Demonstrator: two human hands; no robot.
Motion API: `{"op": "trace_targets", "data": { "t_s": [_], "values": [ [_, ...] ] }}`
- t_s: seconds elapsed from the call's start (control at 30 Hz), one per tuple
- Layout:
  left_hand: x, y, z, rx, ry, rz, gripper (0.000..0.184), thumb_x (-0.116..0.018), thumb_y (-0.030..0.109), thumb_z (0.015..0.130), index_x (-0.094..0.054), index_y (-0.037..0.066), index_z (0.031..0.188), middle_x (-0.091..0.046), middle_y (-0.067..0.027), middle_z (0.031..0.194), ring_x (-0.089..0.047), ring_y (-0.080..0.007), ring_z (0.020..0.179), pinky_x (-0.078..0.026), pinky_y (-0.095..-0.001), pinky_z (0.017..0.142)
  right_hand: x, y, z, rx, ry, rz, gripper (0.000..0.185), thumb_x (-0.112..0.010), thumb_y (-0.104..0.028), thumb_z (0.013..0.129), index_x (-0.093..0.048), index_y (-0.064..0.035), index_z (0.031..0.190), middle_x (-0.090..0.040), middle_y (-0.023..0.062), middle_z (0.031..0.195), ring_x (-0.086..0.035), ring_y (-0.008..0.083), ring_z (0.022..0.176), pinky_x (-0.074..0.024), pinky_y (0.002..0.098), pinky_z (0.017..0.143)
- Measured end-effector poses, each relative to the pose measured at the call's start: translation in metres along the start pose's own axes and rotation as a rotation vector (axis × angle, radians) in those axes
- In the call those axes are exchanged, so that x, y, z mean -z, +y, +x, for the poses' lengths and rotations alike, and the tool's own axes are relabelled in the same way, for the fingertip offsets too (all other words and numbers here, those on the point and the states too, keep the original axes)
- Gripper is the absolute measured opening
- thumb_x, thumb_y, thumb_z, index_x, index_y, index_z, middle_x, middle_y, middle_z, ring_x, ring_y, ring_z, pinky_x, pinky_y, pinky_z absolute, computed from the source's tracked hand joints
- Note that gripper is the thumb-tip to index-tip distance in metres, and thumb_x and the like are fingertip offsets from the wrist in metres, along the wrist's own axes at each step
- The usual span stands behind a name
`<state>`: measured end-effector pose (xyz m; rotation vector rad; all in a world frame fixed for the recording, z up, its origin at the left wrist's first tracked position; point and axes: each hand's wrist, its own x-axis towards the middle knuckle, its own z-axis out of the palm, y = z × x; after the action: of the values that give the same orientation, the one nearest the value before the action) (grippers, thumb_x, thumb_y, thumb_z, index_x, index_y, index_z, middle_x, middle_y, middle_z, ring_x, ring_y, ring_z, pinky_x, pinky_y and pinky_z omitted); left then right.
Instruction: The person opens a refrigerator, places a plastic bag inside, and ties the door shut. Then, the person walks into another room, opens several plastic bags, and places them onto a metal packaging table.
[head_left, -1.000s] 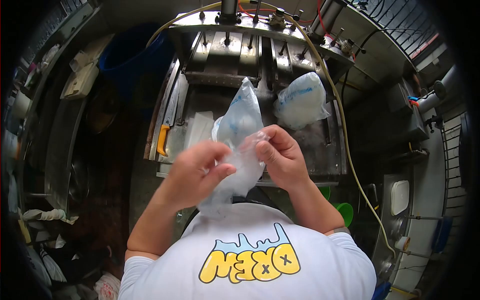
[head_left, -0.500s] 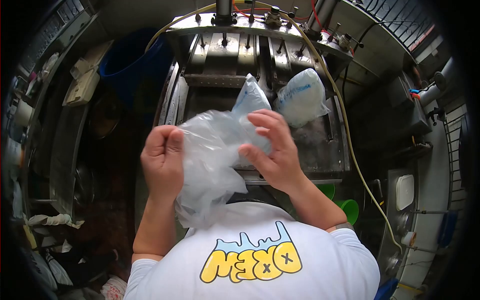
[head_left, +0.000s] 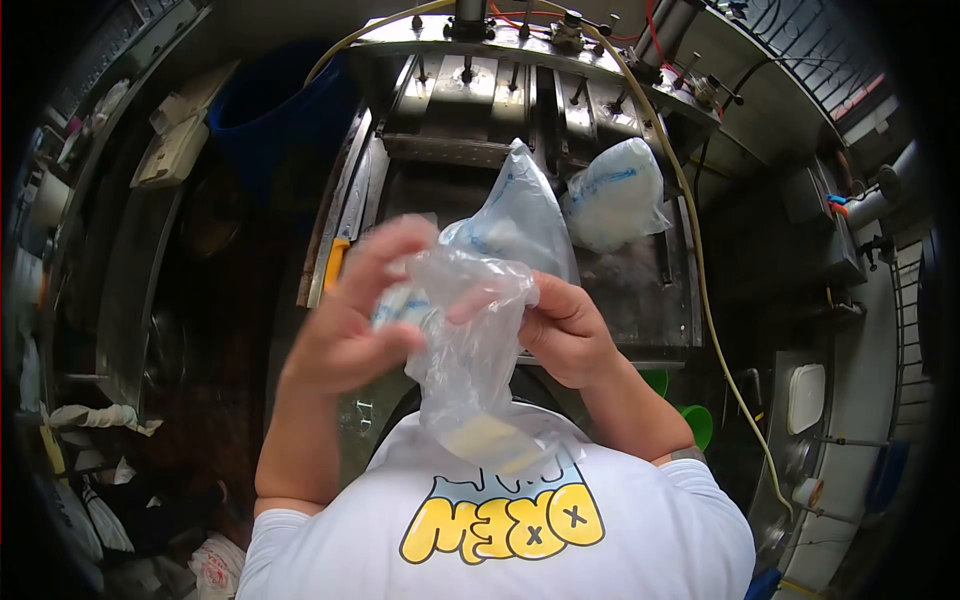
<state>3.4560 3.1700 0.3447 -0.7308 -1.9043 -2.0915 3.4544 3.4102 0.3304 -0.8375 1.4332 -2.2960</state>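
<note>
A thin clear plastic bag (head_left: 470, 345) hangs crumpled in front of my chest. My right hand (head_left: 570, 335) pinches its upper edge between thumb and fingers. To the left of the bag is my left hand (head_left: 355, 315), blurred, with thumb and fingers spread apart; whether its fingertips touch the film I cannot tell. Just beyond stands a filled plastic bag (head_left: 525, 205) with a pointed top and blue print. A second filled bag (head_left: 615, 195) with blue marking sits to its right on the metal work surface (head_left: 640, 305).
An orange-handled knife (head_left: 338, 262) lies along the left side of the surface. Behind is a metal machine (head_left: 450, 100) with rods and hoses. A yellowish hose (head_left: 715, 330) runs down the right. There is a blue barrel (head_left: 265, 110) at back left and a green container (head_left: 697, 425) below right.
My left hand has released the clear bag and opened. My right hand, open before, now pinches the bag's edge. The bag has shifted right, and the knife has come into view.
</note>
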Motion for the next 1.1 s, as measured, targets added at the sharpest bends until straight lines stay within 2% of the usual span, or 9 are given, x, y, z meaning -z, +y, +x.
{"op": "trace_targets", "data": {
  "t_s": [0.1,0.17,0.27,0.47,0.57,0.7,0.93,1.03,1.1],
  "values": [
    [0.014,0.0,-0.014,0.279,-0.231,0.134,0.039,-0.073,0.025,0.098,-0.066,-0.001,0.126,-0.072,-0.0102,0.112,-0.068,-0.0163,0.098,-0.054,-0.032,0.085,0.0,0.001,-0.002,-0.079,0.026,-0.057,0.022,-0.058,-0.002,0.105,-0.066,0.0006,0.125,-0.069,0.0045,0.118,-0.062,0.0107,0.109,-0.0497,0.0267,0.095],
    [0.032,-0.003,-0.007,0.316,0.353,-0.394,0.008,-0.061,0.005,0.098,-0.065,-0.001,0.102,-0.071,-0.0115,0.097,-0.07,-0.0179,0.086,-0.057,-0.0331,0.08,0.005,-0.008,-0.002,-0.15,0.145,-0.054,0.021,-0.059,-0.005,0.105,-0.066,0.0014,0.124,-0.07,0.0035,0.109,-0.064,0.0098,0.1,-0.0514,0.0253,0.089],
    [0.051,0.016,0.002,0.263,0.095,-0.761,0.021,-0.056,0.02,0.107,-0.064,0.001,0.105,-0.07,-0.0116,0.087,-0.071,-0.0191,0.077,-0.059,-0.0324,0.072,0.022,-0.003,-0.009,-0.216,0.091,0.046,0.025,-0.062,-0.011,0.105,-0.065,0.003,0.125,-0.07,0.0012,0.1,-0.063,0.0065,0.089,-0.051,0.0218,0.08],
    [0.026,0.001,-0.019,0.508,0.227,-0.72,0.026,-0.056,0.028,0.109,-0.062,0.003,0.113,-0.069,-0.0063,0.088,-0.067,-0.0136,0.074,-0.056,-0.0282,0.068,0.022,-0.006,-0.022,-0.513,-0.171,0.206,0.035,-0.068,-0.022,0.103,-0.063,0.0045,0.125,-0.067,0.0041,0.105,-0.06,0.0093,0.093,-0.0493,0.0252,0.081],
    [0.019,-0.013,-0.036,0.662,0.096,-0.692,0.022,-0.059,0.025,0.107,-0.062,0.005,0.115,-0.067,-0.0018,0.089,-0.064,-0.0093,0.074,-0.052,-0.0248,0.065,0.043,-0.01,-0.024,-0.245,-0.399,-0.065,0.025,-0.067,-0.016,0.102,-0.064,0.0033,0.119,-0.066,0.0067,0.105,-0.06,0.0126,0.092,-0.0489,0.0271,0.085],
    [0.017,-0.015,-0.033,0.805,-0.452,-0.288,0.015,-0.063,0.019,0.105,-0.065,0.005,0.101,-0.063,0.0016,0.084,-0.058,-0.0061,0.072,-0.047,-0.0235,0.063,0.032,-0.024,-0.023,0.029,0.178,0.401,0.022,-0.063,-0.023,0.104,-0.058,-0.0022,0.109,-0.067,0.016,0.107,-0.068,0.0224,0.097,-0.0552,0.0374,0.09],
    [-0.031,-0.026,0.068,0.377,0.177,-0.27,0.024,-0.063,0.024,0.106,-0.066,0.004,0.094,-0.059,0.0054,0.079,-0.047,-0.0019,0.067,-0.038,-0.0211,0.058,0.051,-0.035,0.002,-0.129,0.776,0.208,0.026,-0.059,-0.031,0.107,-0.063,-0.0052,0.104,-0.07,0.006,0.096,-0.068,0.0131,0.078,-0.0583,0.0298,0.07],
    [-0.029,-0.119,0.078,0.328,0.254,0.411,0.03,-0.065,0.027,0.102,-0.065,0.0,0.088,-0.061,-0.0101,0.068,-0.054,-0.0179,0.065,-0.046,-0.0367,0.062,0.174,0.07,-0.005,-0.37,0.67,0.01,0.023,-0.064,-0.028,0.105,-0.067,-0.0055,0.102,-0.071,0.0051,0.096,-0.066,0.013,0.076,-0.0564,0.0287,0.07],
    [-0.019,-0.19,0.041,0.538,0.232,0.547,0.033,-0.065,0.029,0.101,-0.06,0.001,0.084,-0.064,-0.0184,0.073,-0.058,-0.0299,0.067,-0.048,-0.042,0.066,0.114,0.086,0.012,-0.509,0.75,0.3,0.019,-0.069,-0.023,0.1,-0.068,-0.0046,0.099,-0.07,0.0043,0.091,-0.064,0.0122,0.076,-0.0538,0.0277,0.069]
  ]
}}
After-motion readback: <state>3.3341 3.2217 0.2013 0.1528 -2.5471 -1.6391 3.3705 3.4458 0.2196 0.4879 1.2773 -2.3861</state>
